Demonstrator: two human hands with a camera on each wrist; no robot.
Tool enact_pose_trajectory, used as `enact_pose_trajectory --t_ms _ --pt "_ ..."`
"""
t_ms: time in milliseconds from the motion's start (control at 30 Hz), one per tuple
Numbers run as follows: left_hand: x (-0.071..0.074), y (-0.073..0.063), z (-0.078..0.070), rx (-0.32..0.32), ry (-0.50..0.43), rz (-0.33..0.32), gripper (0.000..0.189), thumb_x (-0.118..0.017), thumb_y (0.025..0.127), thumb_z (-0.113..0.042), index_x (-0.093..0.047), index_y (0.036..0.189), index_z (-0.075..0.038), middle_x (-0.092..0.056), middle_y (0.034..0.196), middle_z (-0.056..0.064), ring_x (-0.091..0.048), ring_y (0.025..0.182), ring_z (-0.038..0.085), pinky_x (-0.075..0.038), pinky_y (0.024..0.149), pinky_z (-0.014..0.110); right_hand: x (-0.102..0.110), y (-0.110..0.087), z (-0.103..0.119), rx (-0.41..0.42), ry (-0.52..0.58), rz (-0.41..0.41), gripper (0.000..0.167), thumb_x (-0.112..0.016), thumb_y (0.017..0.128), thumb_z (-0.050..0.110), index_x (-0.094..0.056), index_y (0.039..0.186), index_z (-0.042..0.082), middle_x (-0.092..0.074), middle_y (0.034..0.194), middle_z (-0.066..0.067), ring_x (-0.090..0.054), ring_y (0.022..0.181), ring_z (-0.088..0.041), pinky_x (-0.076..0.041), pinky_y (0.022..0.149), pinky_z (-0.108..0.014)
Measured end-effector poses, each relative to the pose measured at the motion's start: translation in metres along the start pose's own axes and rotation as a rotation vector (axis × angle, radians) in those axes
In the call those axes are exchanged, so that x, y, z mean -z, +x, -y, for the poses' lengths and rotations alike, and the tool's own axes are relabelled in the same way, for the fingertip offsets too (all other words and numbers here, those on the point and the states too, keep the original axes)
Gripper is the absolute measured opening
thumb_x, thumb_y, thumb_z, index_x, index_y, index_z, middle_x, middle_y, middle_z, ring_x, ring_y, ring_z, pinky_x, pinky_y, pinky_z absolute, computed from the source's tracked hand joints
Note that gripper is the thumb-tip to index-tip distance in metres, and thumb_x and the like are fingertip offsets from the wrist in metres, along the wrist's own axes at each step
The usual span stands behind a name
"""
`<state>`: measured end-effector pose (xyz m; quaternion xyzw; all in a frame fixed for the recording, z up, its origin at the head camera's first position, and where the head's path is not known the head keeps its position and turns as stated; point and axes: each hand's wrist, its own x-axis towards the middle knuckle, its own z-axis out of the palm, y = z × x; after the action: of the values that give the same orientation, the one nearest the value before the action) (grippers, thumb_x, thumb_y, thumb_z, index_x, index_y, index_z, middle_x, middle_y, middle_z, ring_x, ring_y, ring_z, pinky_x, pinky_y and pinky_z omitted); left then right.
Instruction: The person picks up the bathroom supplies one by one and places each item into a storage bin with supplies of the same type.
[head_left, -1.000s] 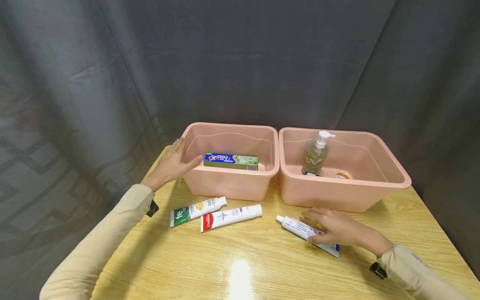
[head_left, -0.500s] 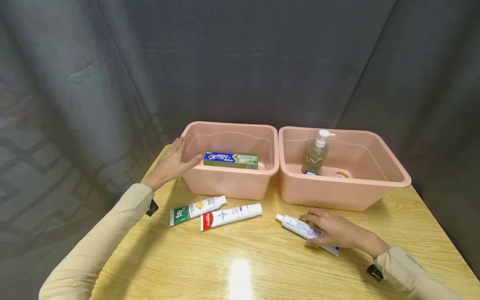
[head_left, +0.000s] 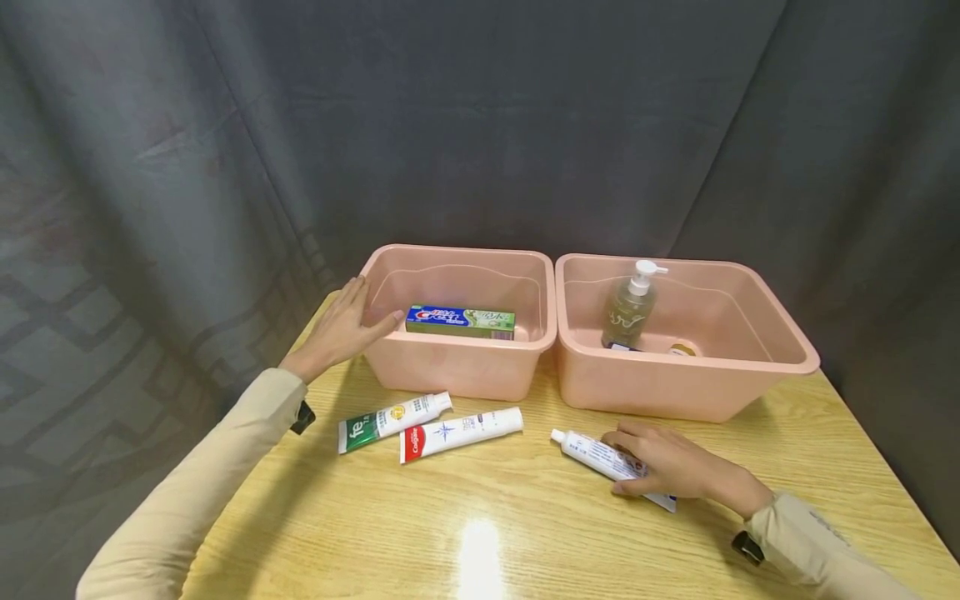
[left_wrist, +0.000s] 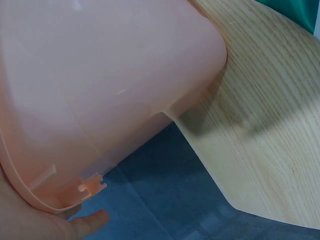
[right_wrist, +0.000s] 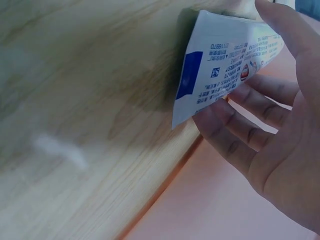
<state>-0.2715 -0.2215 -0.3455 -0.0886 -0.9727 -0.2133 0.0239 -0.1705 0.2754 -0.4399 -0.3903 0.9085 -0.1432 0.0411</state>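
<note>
My left hand (head_left: 337, 329) rests on the left corner of the left pink bin (head_left: 457, 367), its fingers straight along the side and its thumb over the front rim. The left wrist view shows part of the hand (left_wrist: 40, 220) at the bin's rim. My right hand (head_left: 667, 458) holds a white toothpaste tube (head_left: 588, 452) lying on the table, with thumb on the near side and fingers on the far side. The right wrist view shows the tube's flat end (right_wrist: 200, 75) with a blue band, beside the curled fingers (right_wrist: 240, 115).
A green-and-white toothpaste tube (head_left: 393, 421) and a red-and-white Colgate tube (head_left: 461, 433) lie before the left bin. That bin contains a Crest box (head_left: 461, 321). The right pink bin (head_left: 675, 387) contains a pump bottle (head_left: 628, 312) and small, partly hidden items. A grey curtain (head_left: 480, 125) hangs behind.
My right hand has shifted very slightly left along the toothpaste tube, its thumb now closer against the side. The left hand stays on the bin's corner.
</note>
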Motion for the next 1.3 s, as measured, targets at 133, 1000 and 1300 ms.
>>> enact_pose_trajectory --t_ms 133,1000,1300 --pt "-0.0004 -0.0004 0.001 -0.006 0.014 -0.007 0.108 -0.041 0.09 -0.075 -0.004 0.157 0.001 -0.001 0.164 0.019 0.001 0.15 0.035 -0.01 0.116 0.061 0.0004 -0.0004 0.0009 -0.002 0.007 0.008 0.058 -0.075 0.084 0.052 -0.063 0.121 0.009 -0.053 0.1 0.01 -0.046 0.077 -0.002 -0.044 0.061 -0.024" --pt "-0.0012 -0.0006 0.0012 -0.013 0.011 0.005 0.105 -0.042 0.091 -0.072 -0.001 0.157 -0.001 0.0 0.164 0.019 0.003 0.15 0.034 -0.008 0.116 0.062 0.0 0.0023 0.0026 -0.024 -0.012 0.037 0.055 -0.08 0.081 0.046 -0.064 0.12 0.009 -0.057 0.105 0.007 -0.049 0.08 -0.003 -0.048 0.064 -0.028" --pt "-0.0013 -0.0009 0.0018 -0.02 0.024 -0.009 0.108 -0.039 0.09 -0.076 -0.005 0.157 0.001 -0.003 0.164 0.02 0.002 0.15 0.034 -0.011 0.116 0.061 -0.0001 0.0023 0.0016 -0.017 -0.045 0.028 0.052 -0.081 0.081 0.037 -0.064 0.118 0.005 -0.06 0.104 0.003 -0.055 0.083 -0.005 -0.052 0.067 -0.031"
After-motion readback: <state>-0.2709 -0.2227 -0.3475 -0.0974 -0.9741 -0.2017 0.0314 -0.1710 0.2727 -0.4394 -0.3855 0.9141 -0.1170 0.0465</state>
